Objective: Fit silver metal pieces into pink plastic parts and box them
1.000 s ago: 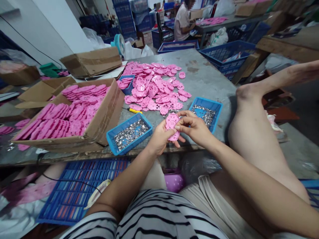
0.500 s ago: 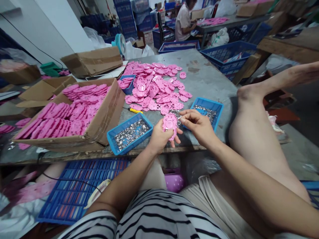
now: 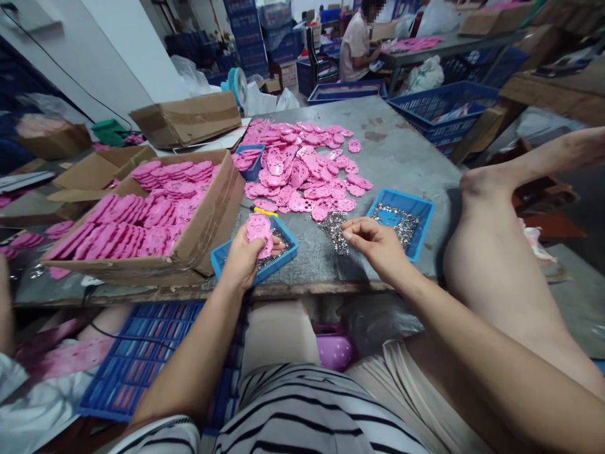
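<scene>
My left hand (image 3: 240,258) grips a pink plastic piece (image 3: 259,232), thumb on its face, above the left blue tray (image 3: 218,260) of small shiny metal parts. With thumb and forefinger pinched together, my right hand (image 3: 375,244) hovers beside a loose heap of small metal parts (image 3: 334,228) on the table. Whatever sits in that pinch is too small to make out. Right behind it stands a second blue tray (image 3: 428,217) with more metal parts. A big pile of pink pieces (image 3: 302,170) covers the middle of the table.
At left, a cardboard box (image 3: 222,208) is packed with rows of pink pieces. A yellow-handled tool (image 3: 265,212) lies behind the left tray. My bare raised leg (image 3: 491,252) flanks the table's right side. Another person (image 3: 354,47) sits at a far table, and blue crates (image 3: 444,113) stand beyond.
My left hand has carried the pink piece leftward, from beside the right hand to over the left tray. The right hand stays pinched near the metal heap. The view has shifted slightly.
</scene>
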Available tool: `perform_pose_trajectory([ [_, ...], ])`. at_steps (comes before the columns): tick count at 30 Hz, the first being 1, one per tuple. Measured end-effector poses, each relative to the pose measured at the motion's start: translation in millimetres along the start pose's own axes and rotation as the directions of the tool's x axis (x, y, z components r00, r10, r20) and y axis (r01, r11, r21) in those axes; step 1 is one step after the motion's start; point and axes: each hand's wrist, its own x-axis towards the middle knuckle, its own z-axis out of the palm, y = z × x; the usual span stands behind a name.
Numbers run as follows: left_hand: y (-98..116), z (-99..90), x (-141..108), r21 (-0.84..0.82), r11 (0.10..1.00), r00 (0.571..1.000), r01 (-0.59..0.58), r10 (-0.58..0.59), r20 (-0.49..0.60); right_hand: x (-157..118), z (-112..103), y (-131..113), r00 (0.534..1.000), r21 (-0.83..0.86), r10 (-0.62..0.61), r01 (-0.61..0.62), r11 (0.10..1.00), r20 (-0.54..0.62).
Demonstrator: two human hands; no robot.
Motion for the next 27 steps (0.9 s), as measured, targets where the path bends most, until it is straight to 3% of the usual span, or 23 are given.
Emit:
perform_pose_trajectory([
  [3,-9,-0.2,5,-0.05,0.995,0.996,0.084,-0.085,-0.021,0,3,2,1.0,-0.004,0.024,-0.024,1.0,0.014],
  [6,-16,10.9,8,-0.094,0.983,0.987,0.16,-0.157,0.042,0,4,2,0.999,-0.026,0.03,-0.029,0.999,0.023],
  [11,-21,47.7,7,-0.218,0.953,0.976,0.208,-0.189,0.105,1,7,-1,0.998,-0.038,0.038,-0.036,0.999,0.05],
  [15,-25,83.4,3,-0.303,0.901,0.944,0.311,-0.256,0.208,2,11,-1,0.995,-0.036,0.054,-0.051,0.998,0.083],
  [18,-26,100.0,2,-0.365,0.873,0.943,0.323,-0.263,0.206,5,12,-2,0.993,-0.05,0.064,-0.06,0.997,0.097],
  [20,-22,99.7,3,-0.396,0.856,0.943,0.332,-0.289,0.165,9,14,-5,0.99,-0.112,0.076,-0.063,0.992,0.116],
  [23,-13,80.3,7,-0.46,0.842,0.955,0.283,-0.294,0.05,19,23,-13,0.976,-0.377,0.086,-0.005,0.926,0.199],
  [25,-5,59.8,9,-0.511,0.838,0.969,0.193,-0.245,-0.035,26,34,-18,0.941,-0.593,0.127,0.09,0.801,0.314],
  [27,2,39.6,10,-0.533,0.84,0.973,0.104,-0.198,-0.122,32,47,-21,0.873,-0.739,0.231,0.193,0.646,0.43],
])
